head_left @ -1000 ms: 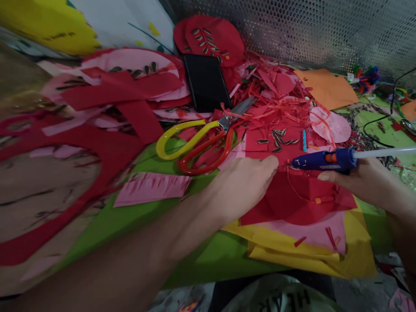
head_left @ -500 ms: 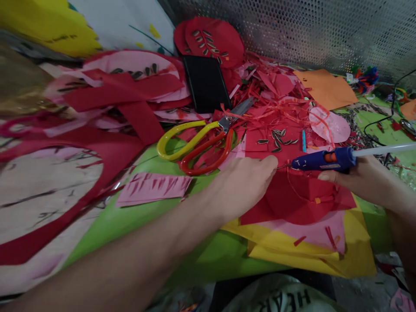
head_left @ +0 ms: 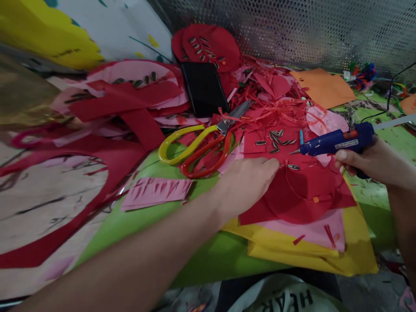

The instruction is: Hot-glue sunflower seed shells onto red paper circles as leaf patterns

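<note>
- A blue plastic glue gun [head_left: 338,143] is gripped in the right hand [head_left: 378,162]; its handle is mostly hidden by the fingers, and its metal nozzle is pointed left, above red paper.
- The translucent glue stick [head_left: 394,122] at its rear is cut off by the right edge.
- The left hand [head_left: 248,184], well apart from the right, is lowered over the left side of a round red paper disc [head_left: 300,203]. Its fingertips are hidden behind the knuckles, so whether anything is pinched there cannot be told.
- A striped sunflower seed [head_left: 293,167] is seen near the disc's upper edge, below the nozzle; that edge is hard to make out, red on red.
- Loose dark seeds [head_left: 276,139] are scattered farther back.
- Scissors with yellow and orange-red handles [head_left: 223,126] are laid left of them, the blade tips lost among red scraps.
- A gold-coloured object [head_left: 24,95] is blurred and cut off at the left edge.
</note>
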A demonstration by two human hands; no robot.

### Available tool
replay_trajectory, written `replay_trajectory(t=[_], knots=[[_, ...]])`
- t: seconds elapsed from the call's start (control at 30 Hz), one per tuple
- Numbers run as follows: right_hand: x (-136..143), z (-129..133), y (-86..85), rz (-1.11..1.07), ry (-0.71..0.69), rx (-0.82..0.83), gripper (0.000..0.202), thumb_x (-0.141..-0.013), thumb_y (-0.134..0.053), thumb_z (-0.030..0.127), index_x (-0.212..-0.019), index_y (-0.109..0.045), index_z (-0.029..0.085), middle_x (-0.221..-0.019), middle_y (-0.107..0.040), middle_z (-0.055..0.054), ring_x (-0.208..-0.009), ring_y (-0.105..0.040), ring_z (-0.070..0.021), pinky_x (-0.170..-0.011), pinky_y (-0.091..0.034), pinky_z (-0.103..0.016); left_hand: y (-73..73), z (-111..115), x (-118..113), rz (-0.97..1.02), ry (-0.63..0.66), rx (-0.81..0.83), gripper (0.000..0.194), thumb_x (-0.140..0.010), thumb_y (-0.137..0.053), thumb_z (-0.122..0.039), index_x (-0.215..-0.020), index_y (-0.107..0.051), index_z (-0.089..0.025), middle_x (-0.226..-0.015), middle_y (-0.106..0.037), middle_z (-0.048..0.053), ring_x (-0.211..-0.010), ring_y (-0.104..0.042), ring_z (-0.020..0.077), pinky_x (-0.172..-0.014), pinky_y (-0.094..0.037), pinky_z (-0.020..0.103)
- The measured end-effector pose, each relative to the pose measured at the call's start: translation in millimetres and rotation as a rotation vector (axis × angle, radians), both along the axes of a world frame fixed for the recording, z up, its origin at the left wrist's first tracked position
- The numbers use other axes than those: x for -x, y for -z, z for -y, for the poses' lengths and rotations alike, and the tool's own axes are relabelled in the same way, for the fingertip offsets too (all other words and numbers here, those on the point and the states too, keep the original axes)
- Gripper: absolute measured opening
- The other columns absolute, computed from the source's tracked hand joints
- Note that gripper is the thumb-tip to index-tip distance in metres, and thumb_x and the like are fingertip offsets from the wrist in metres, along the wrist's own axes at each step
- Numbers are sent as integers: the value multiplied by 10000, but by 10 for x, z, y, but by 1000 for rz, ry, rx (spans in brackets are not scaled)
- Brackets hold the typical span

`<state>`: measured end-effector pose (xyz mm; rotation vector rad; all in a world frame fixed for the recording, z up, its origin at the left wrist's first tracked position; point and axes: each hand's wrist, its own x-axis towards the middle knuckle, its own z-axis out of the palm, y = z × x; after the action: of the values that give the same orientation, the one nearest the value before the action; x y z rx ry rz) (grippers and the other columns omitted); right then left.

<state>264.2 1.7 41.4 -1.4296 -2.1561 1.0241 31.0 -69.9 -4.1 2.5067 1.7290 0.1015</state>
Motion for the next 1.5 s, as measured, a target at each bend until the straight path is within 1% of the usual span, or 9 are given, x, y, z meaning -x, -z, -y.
replay_trajectory(t=[0.23, 0.37, 0.63, 0.8, 0.93, 1.07, 1.2, 1.37, 1.5], knots=[[-30, -8, 27, 101, -2, -8, 567, -604, -547, 760, -576, -545, 194, -453, -474, 16, -407, -398, -87, -383, -313, -234, -20, 1, -20, -106, 64, 37, 254, -841, -440, -115, -1018, -613, -172, -884, -664, 61, -750, -647, 203, -592, -470, 278], [-51, -35, 37, 146, -27, 2, 585, -605, -517, 784, -594, -566, 202, -491, -506, -2, -428, -421, -102, -400, -333, -247, 8, 9, -15, -132, 89, -17, 274, -851, -419, -98, -1012, -625, -182, -859, -650, 55, -710, -635, 176, -568, -465, 255], [-34, -32, 10, 166, -68, -51, 561, -633, -504, 770, -591, -559, 213, -432, -457, 23, -392, -375, -88, -363, -300, -231, -8, 32, -42, -206, 171, -62, 247, -868, -417, -98, -984, -627, -156, -822, -626, 66, -673, -614, 163, -530, -451, 244], [-32, -30, 11, 160, -52, -32, 561, -617, -526, 765, -586, -564, 207, -436, -464, 24, -399, -381, -85, -366, -303, -226, -8, 26, -48, -228, 199, -41, 265, -851, -406, -85, -976, -631, -147, -834, -622, 72, -690, -621, 203, -503, -453, 284], [-33, -33, 14, 142, -42, -18, 541, -625, -540, 749, -581, -555, 209, -438, -471, 24, -393, -376, -80, -363, -298, -224, -1, 14, -13, -114, 172, -34, 272, -860, -385, -129, -956, -640, -133, -824, -627, 71, -735, -635, 218, -577, -496, 318], [-37, -41, 23, 176, -25, -21, 550, -612, -539, 757, -553, -536, 211, -418, -444, 27, -380, -362, -80, -356, -283, -227, -4, -11, 20, 14, 98, -6, 377, -850, -372, -137, -1155, -592, -169, -970, -619, 74, -822, -638, 206, -668, -518, 318], [-42, -39, 26, 193, -14, -33, 551, -602, -541, 759, -551, -529, 210, -424, -435, 27, -391, -358, -83, -364, -286, -232, -8, -31, 18, -10, 47, 70, 417, -857, -354, -138, -1194, -586, -220, -1043, -577, 79, -796, -631, 189, -683, -510, 317], [-30, -25, 10, 183, -33, -49, 507, -640, -544, 714, -581, -543, 210, -462, -473, 20, -421, -388, -92, -391, -312, -235, -12, -26, -13, -49, 37, 118, 414, -873, -344, -152, -1187, -595, -252, -1063, -561, 74, -769, -620, 179, -646, -480, 302], [-20, -25, 3, 175, -42, -63, 490, -641, -552, 697, -585, -532, 211, -447, -440, 34, -428, -368, -88, -394, -309, -229, -1, -9, -34, -64, 15, 134, 406, -877, -351, -159, -1191, -592, -251, -1033, -568, 67, -714, -597, 169, -561, -422, 280]])
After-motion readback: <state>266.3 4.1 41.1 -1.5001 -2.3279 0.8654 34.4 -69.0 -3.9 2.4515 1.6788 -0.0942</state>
